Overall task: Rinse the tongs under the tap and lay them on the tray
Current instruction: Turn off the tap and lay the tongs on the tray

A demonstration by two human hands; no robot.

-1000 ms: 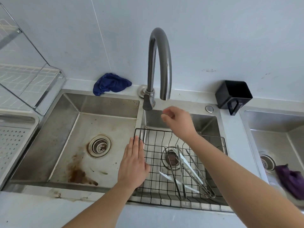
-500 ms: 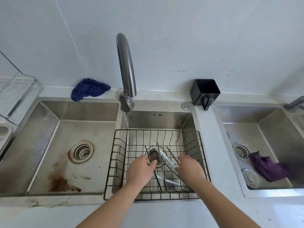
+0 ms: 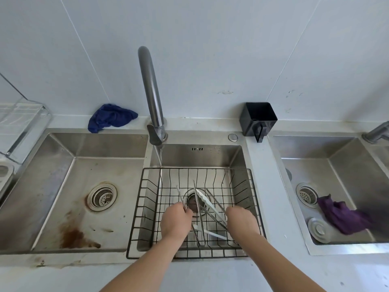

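head view: several tongs lie in the black wire basket in the middle sink. the left hand is curled round one thin metal arm of a pair. the right hand sits over the ends of another pair — i cannot tell if it grips them. water runs from the tap — down by the basket's back left corner.

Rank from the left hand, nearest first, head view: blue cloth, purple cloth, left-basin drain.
1. left-basin drain, just left of the left hand
2. blue cloth, on the back ledge
3. purple cloth, in the far right basin
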